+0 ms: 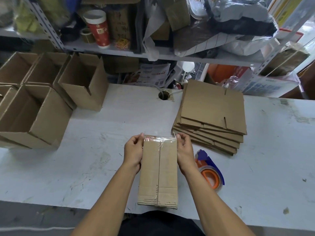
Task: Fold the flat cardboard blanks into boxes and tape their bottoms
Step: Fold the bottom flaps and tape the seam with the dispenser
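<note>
One folded box (158, 171) lies bottom-up at the near edge of the white table (119, 126), clear tape (160, 139) across its far end. Both hands flank that end: the left hand (133, 150) and right hand (185, 150) each pinch a tape edge against the box's sides. Beside the right wrist sits one tape dispenser (210, 169), partly hidden. Beyond it lies one stack of flat blanks (213, 114), count unclear. Four open boxes (51, 94) show left, some cut off.
</note>
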